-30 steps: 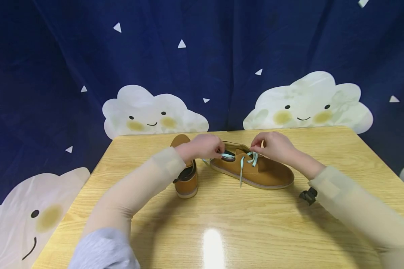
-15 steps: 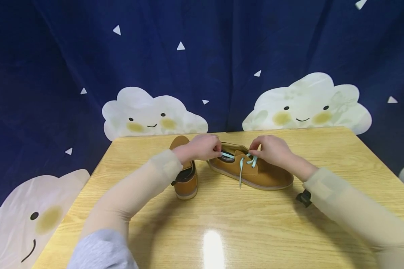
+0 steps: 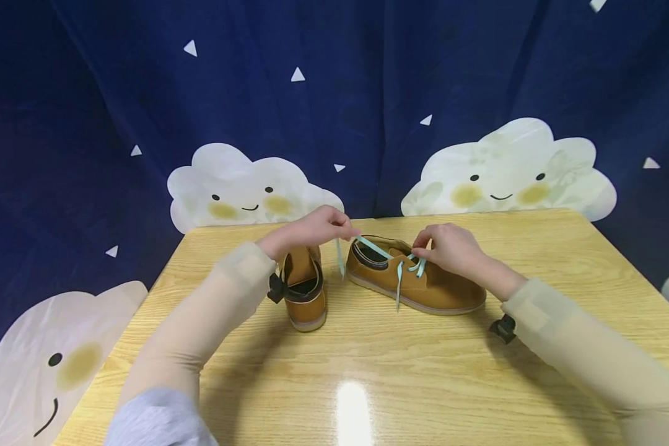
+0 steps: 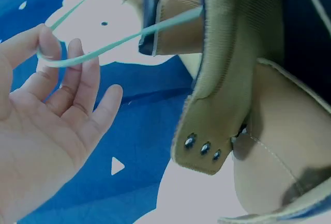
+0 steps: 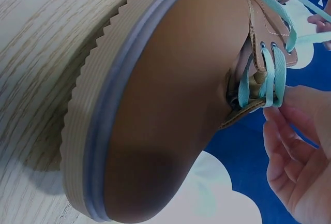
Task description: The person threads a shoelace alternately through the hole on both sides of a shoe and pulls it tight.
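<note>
A tan shoe (image 3: pixel 451 291) with a pale sole and mint laces stands on the table, its toe to the right. My left hand (image 3: pixel 319 227) is above its heel side, pinching a stretched mint shoelace (image 3: pixel 375 248) that runs to the shoe; the loose end hangs below the fingers. In the left wrist view that shoelace (image 4: pixel 119 43) bends round my fingertips. At the far eyelet flap, my right hand (image 3: pixel 451 249) pinches the lacing. Close up in the right wrist view, thumb and fingertips meet the laces (image 5: pixel 279 76) at the flap's edge. One lace end dangles down the near side.
A second tan shoe (image 3: pixel 308 305) stands left of the first, heel toward me, beneath my left forearm. Both rest on a light wooden table (image 3: pixel 424 371). Behind the table's back edge hangs a dark blue curtain (image 3: pixel 368 111) with clouds and white triangles.
My left hand has moved up and to the left, pulling the lace out longer and straighter across the shoe's opening. The right hand moved slightly left at first, then stayed at the flap.
</note>
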`<action>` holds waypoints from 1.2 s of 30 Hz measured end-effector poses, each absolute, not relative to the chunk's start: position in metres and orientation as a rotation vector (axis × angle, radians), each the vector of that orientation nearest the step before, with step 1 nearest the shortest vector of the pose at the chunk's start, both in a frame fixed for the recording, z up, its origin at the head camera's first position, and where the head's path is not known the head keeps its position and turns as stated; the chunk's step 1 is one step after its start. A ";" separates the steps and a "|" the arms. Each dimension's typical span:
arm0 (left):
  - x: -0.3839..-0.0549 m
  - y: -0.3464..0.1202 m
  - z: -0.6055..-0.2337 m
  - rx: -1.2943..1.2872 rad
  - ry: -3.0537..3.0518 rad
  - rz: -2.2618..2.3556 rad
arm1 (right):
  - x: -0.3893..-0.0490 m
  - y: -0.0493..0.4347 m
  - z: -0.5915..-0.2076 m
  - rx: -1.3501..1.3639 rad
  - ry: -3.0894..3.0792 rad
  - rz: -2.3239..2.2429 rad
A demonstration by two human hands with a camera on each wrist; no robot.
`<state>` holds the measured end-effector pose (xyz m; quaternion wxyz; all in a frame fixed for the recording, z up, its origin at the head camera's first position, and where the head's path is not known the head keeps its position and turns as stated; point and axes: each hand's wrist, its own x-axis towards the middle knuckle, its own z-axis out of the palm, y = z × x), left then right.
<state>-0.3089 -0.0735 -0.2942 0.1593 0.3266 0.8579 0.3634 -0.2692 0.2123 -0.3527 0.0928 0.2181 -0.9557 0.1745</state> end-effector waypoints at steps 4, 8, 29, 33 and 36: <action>-0.309 -0.077 -0.287 0.755 2.330 1.328 | -0.270 0.213 -0.353 0.651 -2.828 0.523; -0.308 -0.076 -0.281 0.590 2.167 1.640 | -0.270 0.213 -0.353 0.648 -2.834 0.529; -0.305 -0.079 -0.268 0.482 1.635 2.317 | -0.269 0.212 -0.351 0.665 -2.842 0.521; -0.305 -0.077 -0.269 0.487 1.728 2.313 | -0.269 0.212 -0.350 0.669 -2.842 0.522; -0.304 -0.077 -0.268 0.512 1.748 2.307 | -0.269 0.212 -0.350 0.672 -2.837 0.522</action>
